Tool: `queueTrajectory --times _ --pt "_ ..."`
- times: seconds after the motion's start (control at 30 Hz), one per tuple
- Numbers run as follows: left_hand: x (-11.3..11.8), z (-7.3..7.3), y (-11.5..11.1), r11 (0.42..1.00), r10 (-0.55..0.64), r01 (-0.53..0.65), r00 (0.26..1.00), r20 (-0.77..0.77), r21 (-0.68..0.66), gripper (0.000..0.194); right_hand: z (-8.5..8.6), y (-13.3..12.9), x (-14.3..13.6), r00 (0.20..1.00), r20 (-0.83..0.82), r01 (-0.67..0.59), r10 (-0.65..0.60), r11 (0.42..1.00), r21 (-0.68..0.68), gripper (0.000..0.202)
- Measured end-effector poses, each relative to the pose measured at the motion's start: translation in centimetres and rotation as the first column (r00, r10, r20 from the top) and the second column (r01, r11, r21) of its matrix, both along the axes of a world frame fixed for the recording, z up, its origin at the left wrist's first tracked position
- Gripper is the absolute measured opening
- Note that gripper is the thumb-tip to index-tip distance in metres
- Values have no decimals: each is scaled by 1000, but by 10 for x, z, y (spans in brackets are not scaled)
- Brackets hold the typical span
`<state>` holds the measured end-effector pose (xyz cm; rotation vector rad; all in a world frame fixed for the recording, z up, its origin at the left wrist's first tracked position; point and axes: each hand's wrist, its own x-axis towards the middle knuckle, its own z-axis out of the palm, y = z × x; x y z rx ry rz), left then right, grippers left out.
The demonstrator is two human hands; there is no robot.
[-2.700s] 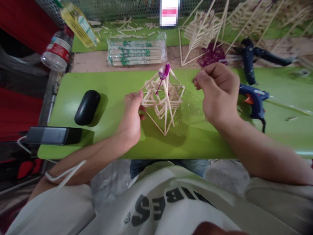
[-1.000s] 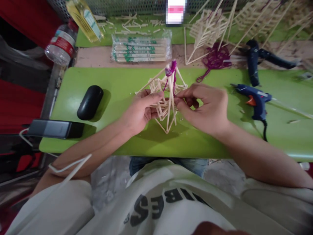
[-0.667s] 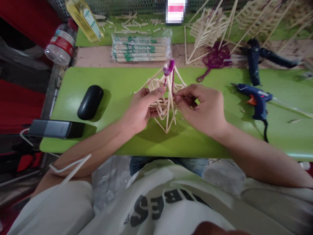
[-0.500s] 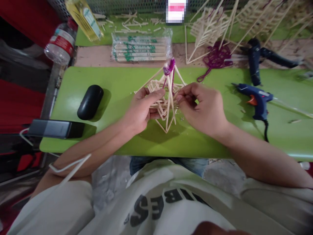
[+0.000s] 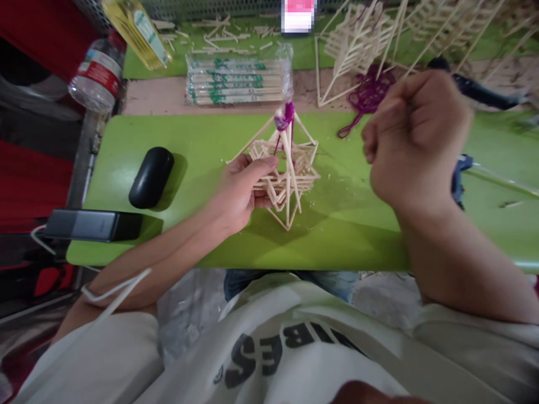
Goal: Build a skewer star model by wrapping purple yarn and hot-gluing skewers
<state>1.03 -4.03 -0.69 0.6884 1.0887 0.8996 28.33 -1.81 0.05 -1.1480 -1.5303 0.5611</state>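
Observation:
My left hand (image 5: 241, 189) grips the left side of a small wooden-stick model (image 5: 288, 182), its thumb on top and fingers underneath. Purple yarn (image 5: 285, 116) is bound around the peak where the model's long sticks meet. My right hand (image 5: 421, 137) is raised over the right of the table, apart from the model, with its fingers curled inward. What those fingers hold, if anything, is hidden. Behind that hand, a blue glue gun (image 5: 458, 177) is mostly covered.
A black case (image 5: 151, 177) and a power bank (image 5: 95, 224) lie at left. Behind are wrapped chopsticks (image 5: 240, 81), a bottle of yellow liquid (image 5: 137, 33), a plastic bottle (image 5: 99, 76), loose purple yarn (image 5: 368, 95) and another stick model (image 5: 357, 42). A dark tool (image 5: 484, 92) lies at back right.
My right hand has left the model, rising and moving right until it covers much of the blue glue gun. My left hand keeps its grip on the model. The view has shifted slightly.

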Motion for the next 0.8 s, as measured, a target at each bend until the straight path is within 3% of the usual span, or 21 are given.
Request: queueTrajectory --times 0.1,0.2,0.37,0.47,0.6,0.73,0.8 --pt "0 2 0 1000 -27 27 1000 -9 -13 51 15 9 12 981 -23 192 -192 981 24 25" --pt "1 3 0 999 -47 46 999 -4 -23 51 29 10 18 959 147 252 -243 967 -44 30" --pt "2 4 -1 999 -39 40 999 11 -33 57 36 4 9 859 504 212 -86 957 -198 42" --pt "2 4 -2 998 -50 51 999 13 -31 60 25 5 6 842 538 109 34 967 -231 50" --pt "1 2 -2 999 -35 35 999 18 -24 60 15 3 13 826 516 -72 227 950 -304 27" --pt "1 2 -2 998 -20 21 1000 15 -56 54 23 -12 14 806 575 3 141 970 -243 6" --pt "3 4 -2 997 -13 15 1000 25 -75 51 29 -22 9 806 576 3 135 973 -232 14"
